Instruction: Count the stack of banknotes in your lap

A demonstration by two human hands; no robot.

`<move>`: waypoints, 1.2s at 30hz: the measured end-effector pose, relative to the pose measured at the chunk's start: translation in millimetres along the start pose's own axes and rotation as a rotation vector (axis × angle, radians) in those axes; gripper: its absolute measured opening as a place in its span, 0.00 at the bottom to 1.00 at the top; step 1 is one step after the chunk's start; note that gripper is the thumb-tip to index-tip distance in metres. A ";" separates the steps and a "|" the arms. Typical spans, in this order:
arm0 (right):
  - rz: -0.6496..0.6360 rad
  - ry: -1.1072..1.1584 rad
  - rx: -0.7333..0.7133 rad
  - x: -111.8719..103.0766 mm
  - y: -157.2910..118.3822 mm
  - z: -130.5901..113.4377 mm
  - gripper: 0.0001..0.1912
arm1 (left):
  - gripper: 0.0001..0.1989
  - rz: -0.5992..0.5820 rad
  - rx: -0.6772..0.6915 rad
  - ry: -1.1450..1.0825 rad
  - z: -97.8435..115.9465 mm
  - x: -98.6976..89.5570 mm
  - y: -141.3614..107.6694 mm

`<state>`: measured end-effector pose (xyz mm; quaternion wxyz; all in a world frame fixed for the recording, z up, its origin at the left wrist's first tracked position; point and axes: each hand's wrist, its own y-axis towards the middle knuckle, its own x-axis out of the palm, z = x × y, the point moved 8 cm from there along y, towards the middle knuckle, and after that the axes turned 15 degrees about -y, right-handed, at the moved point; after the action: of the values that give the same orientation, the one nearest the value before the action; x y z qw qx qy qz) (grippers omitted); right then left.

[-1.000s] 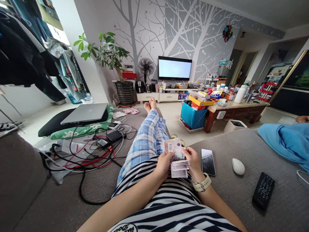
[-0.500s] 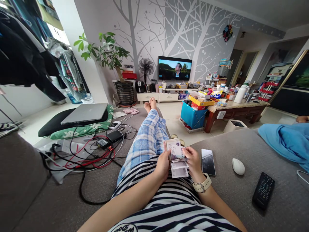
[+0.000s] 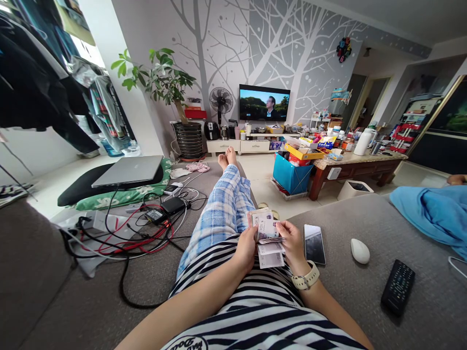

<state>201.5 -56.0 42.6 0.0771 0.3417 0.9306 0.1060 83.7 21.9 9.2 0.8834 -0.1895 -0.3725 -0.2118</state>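
A small stack of banknotes [image 3: 265, 228] is between my two hands, above my lap. My left hand [image 3: 245, 249] is closed round the left side of the stack, thumb on top. With thumb and fingers, my right hand [image 3: 292, 243] pinches the right edge of the notes. Some notes are fanned upward at the far end, and others hang folded down toward my striped shirt. A cream watch [image 3: 306, 277] is on my right wrist. Just right of that hand a smartphone [image 3: 314, 244] lies on the grey sofa [image 3: 339, 301].
Right of the phone lie a white mouse [image 3: 360, 251] and a black remote control [image 3: 398, 287]. Tangled cables [image 3: 146, 238] and a closed laptop [image 3: 128, 171] are on my left. Ahead stand a cluttered coffee table [image 3: 350, 163], a blue box [image 3: 292, 174] and a television [image 3: 264, 102].
The top note at the far end has shifted slightly between my fingers. Both hands stay in nearly the same place, and the television picture has changed a little.
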 end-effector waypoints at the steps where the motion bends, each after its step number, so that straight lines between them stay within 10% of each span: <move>1: 0.000 0.000 0.002 0.1 0.1 0.4 0.19 | 0.12 0.000 -0.002 0.000 -0.2 0.0 0.3; 36: 0.030 0.012 0.070 -0.2 1.1 6.4 0.21 | 0.11 -0.034 -0.031 -0.052 1.3 9.8 -6.9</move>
<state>203.7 -54.4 36.8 0.0578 0.3575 0.9290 0.0767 85.5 14.6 18.5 0.8666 -0.2022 -0.3954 -0.2276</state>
